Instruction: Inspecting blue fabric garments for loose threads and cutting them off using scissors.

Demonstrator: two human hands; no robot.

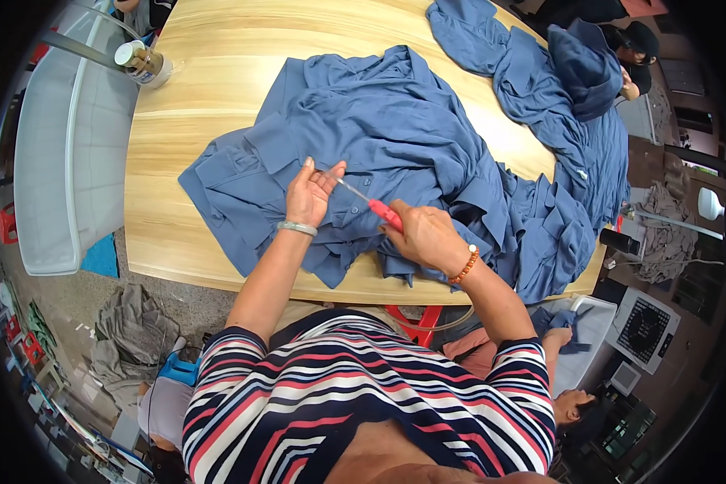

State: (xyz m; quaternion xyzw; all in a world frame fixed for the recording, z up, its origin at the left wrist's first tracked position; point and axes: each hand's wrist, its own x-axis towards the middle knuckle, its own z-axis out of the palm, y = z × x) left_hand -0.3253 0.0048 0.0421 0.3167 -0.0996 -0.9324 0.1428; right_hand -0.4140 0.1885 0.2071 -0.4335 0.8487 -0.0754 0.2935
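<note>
Blue shirt point(395, 121), matte and creased

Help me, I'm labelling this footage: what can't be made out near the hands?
All in the head view:
Red-handled tool: back end covered by the right hand; tip too fine to tell if it touches the left hand.
Blue shirt: underside hidden by its upper cloth.
Pale tube: continuation hidden behind the right forearm.
</note>
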